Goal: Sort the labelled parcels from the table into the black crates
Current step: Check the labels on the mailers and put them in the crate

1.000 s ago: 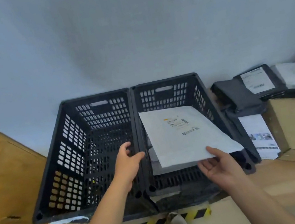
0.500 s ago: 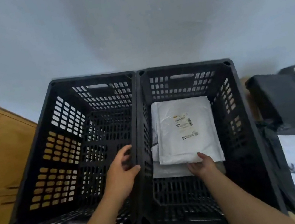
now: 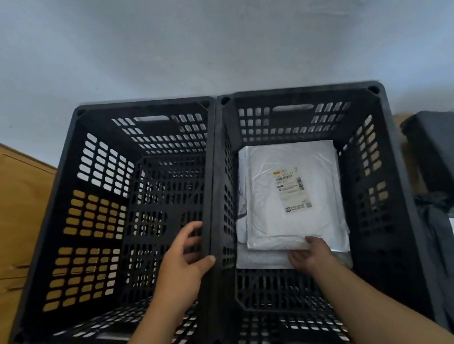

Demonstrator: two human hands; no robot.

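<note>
The right hand (image 3: 310,255) pinches the near edge of a crinkled white poly mailer (image 3: 287,194) lying flat in the right black crate (image 3: 393,160). The left hand (image 3: 183,266) curls its fingers (image 3: 192,232) over the rim between that crate and the left latticed plastic crate (image 3: 55,220).

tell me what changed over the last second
The right hand carried the white parcel from above the rim down into the right crate, onto the parcels lying there, and still touches its near edge. The left hand stays on the wall between the crates; the left crate is unchanged.
</note>
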